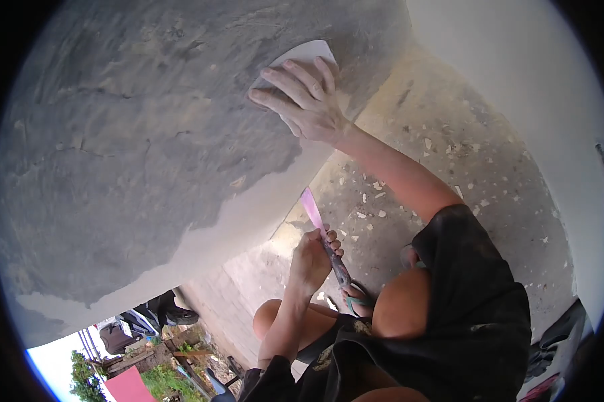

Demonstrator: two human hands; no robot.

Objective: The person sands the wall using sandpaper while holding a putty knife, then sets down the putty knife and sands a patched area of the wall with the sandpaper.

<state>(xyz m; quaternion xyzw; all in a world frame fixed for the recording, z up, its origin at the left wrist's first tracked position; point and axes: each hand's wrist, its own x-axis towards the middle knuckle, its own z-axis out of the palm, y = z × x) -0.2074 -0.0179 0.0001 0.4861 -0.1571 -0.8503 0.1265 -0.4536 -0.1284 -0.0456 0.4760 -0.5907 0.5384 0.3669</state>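
Note:
My right hand [312, 114] is pressed against the grey wall [148, 134], with its fingers spread over a pale flat spreader [315, 51] that lies on the surface near the wall's lower edge. Below it, my left hand [311, 260] is closed around the dark, stained handle of a putty knife [311, 208]. The knife's blade looks pinkish and points up towards the wall's edge. White coating covers a strip along that edge, beside the rough grey part.
White flakes lie scattered on the dusty floor [409, 194]. A smooth pale wall [516, 67] rises at the right. My bent knees and sandalled feet are below. At the lower left are a dark bag [116, 338], plants and a red panel [129, 385].

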